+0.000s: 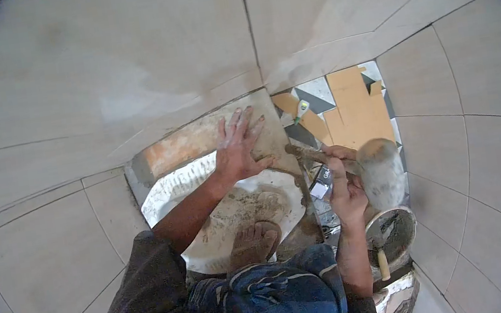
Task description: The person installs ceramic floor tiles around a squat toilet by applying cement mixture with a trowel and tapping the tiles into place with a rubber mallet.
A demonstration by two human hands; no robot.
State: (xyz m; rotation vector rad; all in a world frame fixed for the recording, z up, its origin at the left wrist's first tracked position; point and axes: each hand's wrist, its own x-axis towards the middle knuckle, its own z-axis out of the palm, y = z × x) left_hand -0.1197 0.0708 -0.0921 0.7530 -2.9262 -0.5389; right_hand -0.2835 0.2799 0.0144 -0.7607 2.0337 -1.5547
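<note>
My left hand (pixel 240 148) lies flat with fingers spread on a beige floor tile (pixel 276 130) beside a squat toilet pan (pixel 196 250). The white pan is smeared with mortar, and a sandalled foot (pixel 255 242) stands in it. My right hand (pixel 345 185) is closed around a stick-like wooden handle (pixel 308 153), whose blunt end points at the tile's right edge. Whether the tool has a head is hidden by the hand. Just below the handle lies a small dark and white packet (pixel 321 183).
At right, a bucket (pixel 411 230) holds grey mortar and a trowel (pixel 383 263) with a wooden handle. A pale cylinder (pixel 385 179) stands behind it. Cardboard (pixel 359 109) covers patterned tiles, with a scraper (pixel 301 109) on top. Tiled walls (pixel 182 38) close in around me.
</note>
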